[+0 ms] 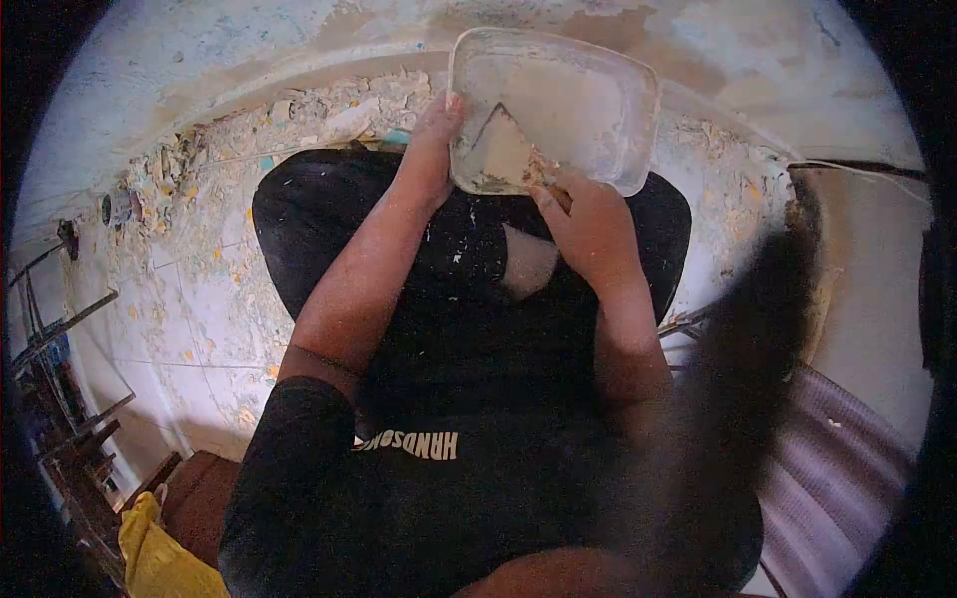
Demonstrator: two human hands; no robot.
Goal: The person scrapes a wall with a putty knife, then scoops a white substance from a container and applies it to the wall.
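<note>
A clear rectangular plastic tub (pixel 633 120) is held up over my lap, its inside smeared with pale, wet-looking material. My left hand (pixel 439 140) grips the tub's left side, fingers curled round the wall. Inside the tub lies the pointed, pale-coated blade of a putty knife (pixel 498 149). My right hand (pixel 588 219) is closed round the knife's handle at the tub's near edge; most of the handle is hidden by the fingers.
Paint flakes (pixel 189 169) litter the tiled floor along the patchy wall (pixel 389 30). Dark metal frames (pixel 70 339) stand at the left, near a yellow cloth (pixel 164 548). Ridged purplish material (pixel 837 468) lies at the right. A cable (pixel 857 169) runs along the upper right.
</note>
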